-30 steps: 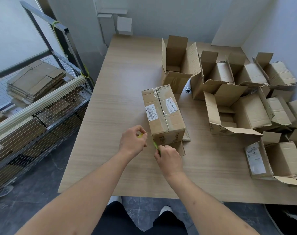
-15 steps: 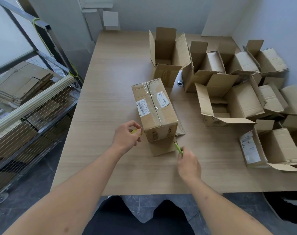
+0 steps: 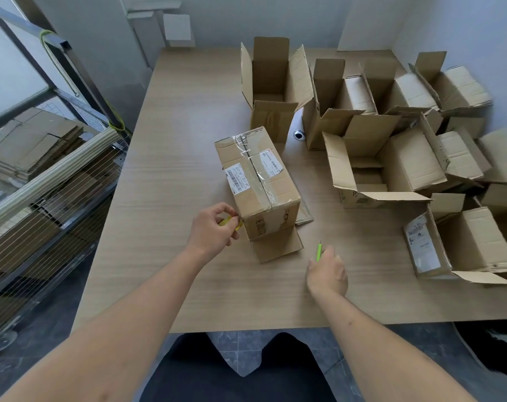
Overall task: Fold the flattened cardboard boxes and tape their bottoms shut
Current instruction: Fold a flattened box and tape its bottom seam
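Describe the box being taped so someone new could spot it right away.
On the wooden table, look near the front edge, just beyond the left hand. The box there stands alone, bottom up and taped shut with white labels; the other boxes gape open.

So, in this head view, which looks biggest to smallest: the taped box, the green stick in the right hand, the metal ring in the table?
1. Taped box, by far the largest.
2. Green stick, thin but longer than the ring is wide.
3. Metal ring, smallest, though it lies farther from the camera, so it may look smaller than it is.
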`<action>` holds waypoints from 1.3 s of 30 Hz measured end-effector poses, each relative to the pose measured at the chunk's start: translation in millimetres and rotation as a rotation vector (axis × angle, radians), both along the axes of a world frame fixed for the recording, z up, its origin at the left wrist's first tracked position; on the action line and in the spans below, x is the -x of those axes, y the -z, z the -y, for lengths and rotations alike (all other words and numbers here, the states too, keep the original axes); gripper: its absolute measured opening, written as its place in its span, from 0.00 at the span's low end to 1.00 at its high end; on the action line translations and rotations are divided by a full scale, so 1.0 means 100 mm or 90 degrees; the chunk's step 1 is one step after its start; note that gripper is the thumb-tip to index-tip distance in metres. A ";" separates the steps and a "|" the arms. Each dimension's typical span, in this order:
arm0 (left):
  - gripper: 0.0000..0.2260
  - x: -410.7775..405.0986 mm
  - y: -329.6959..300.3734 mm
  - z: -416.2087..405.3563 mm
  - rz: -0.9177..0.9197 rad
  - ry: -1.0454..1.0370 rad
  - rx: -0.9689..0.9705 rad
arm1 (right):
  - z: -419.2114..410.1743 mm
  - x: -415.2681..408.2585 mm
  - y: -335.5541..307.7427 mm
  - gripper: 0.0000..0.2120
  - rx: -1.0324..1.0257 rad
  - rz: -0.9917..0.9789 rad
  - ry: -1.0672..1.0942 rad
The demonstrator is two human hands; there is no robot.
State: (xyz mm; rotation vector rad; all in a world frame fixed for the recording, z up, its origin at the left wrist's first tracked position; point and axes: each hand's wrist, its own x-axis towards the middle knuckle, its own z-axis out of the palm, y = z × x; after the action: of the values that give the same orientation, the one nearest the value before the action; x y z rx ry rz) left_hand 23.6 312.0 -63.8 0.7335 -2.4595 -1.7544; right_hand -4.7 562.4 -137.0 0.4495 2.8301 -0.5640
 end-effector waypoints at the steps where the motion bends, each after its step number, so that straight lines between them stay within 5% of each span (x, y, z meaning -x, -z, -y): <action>1: 0.03 0.00 -0.01 -0.01 0.002 0.006 0.000 | 0.03 0.01 -0.05 0.11 0.005 -0.032 -0.003; 7: 0.04 0.04 -0.03 -0.07 0.022 0.028 0.007 | 0.45 0.12 -0.53 0.17 0.085 -0.375 -0.166; 11: 0.04 0.04 -0.01 -0.02 0.028 0.050 0.001 | 0.76 0.20 -0.67 0.19 -0.028 -0.475 -0.366; 14: 0.04 0.04 -0.01 0.03 0.020 0.058 -0.006 | 0.94 0.21 -0.64 0.24 -0.092 -0.446 -0.439; 23: 0.03 0.05 -0.06 0.16 0.026 0.130 -0.032 | 0.94 0.24 -0.53 0.31 -0.082 -0.371 -0.383; 28: 0.04 -0.01 0.08 0.34 0.101 0.138 0.093 | 0.93 0.29 -0.53 0.30 -0.083 -0.377 -0.378; 39: 0.03 -0.01 -0.21 0.70 0.063 0.098 0.004 | 1.22 0.26 -0.72 0.20 -0.091 -0.267 -0.377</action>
State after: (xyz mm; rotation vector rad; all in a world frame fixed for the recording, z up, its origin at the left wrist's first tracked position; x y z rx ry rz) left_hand 25.0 241.6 -42.9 0.6627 -2.6509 -1.8004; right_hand -30.9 440.3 -64.8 -0.5438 3.1744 -0.3611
